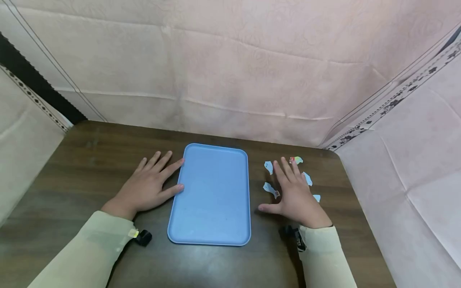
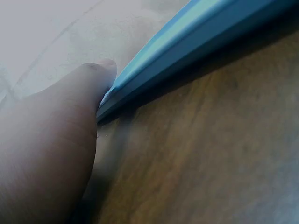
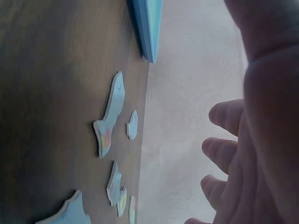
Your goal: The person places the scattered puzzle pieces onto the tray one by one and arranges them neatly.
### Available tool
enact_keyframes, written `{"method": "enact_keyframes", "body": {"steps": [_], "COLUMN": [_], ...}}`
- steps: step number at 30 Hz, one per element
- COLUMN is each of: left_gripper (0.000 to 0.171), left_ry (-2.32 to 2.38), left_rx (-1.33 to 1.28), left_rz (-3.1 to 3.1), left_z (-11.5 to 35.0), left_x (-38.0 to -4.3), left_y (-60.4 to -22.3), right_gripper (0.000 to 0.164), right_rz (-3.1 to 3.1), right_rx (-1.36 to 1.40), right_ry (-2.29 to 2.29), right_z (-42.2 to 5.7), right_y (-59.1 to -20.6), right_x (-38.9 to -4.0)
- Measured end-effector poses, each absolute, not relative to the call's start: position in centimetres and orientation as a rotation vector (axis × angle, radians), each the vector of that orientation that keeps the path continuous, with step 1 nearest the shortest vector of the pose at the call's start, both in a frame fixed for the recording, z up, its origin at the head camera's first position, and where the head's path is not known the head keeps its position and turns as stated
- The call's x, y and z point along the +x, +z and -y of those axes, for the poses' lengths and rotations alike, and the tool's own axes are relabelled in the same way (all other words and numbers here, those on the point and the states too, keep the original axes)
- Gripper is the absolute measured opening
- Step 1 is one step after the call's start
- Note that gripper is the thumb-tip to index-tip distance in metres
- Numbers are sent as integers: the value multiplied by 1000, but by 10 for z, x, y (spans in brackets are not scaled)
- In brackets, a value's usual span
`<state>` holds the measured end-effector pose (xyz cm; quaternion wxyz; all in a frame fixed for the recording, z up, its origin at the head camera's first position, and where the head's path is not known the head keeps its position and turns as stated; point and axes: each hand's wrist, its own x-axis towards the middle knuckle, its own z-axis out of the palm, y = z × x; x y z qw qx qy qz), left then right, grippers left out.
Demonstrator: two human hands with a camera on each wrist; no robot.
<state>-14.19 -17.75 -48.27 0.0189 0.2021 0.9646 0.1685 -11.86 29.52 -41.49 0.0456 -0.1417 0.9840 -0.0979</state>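
A light blue rectangular tray (image 1: 215, 192) lies flat on the table with nothing on it. My left hand (image 1: 145, 188) is spread beside it, with the thumb and index fingertips touching its left rim; in the left wrist view the thumb (image 2: 88, 84) meets the tray's side (image 2: 187, 60). On the right, my right hand (image 1: 298, 198) hovers with fingers extended over several flat puzzle pieces, holding none. A pale blue piece (image 1: 268, 167) and a longer piece (image 1: 270, 189) show left of its fingers. A red, yellow and green piece (image 1: 297, 159) shows past the fingertips; others are partly hidden.
The brown wooden table (image 1: 90, 160) has rounded far corners. Pale cloth (image 1: 230, 80) hangs behind it and at both sides. Small black wrist devices (image 1: 144, 238) sit at the cuffs.
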Motion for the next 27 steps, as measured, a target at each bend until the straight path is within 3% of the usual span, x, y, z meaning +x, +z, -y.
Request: {"method": "enact_keyframes", "body": {"steps": [12, 27], "left_gripper": [84, 84], "left_ry": [492, 477], "left_rx": [638, 628], "left_rz": [-2982, -2966], "left_z": [176, 176], "left_x": [-144, -143], "left_y": [-479, -481], "right_gripper": [130, 65], "right_rz": [-2986, -3077], "right_rx": [-398, -471], "right_ry": [-296, -427], "right_z": [-305, -300], "right_y": [-410, -424], "right_x": [-124, -127]}}
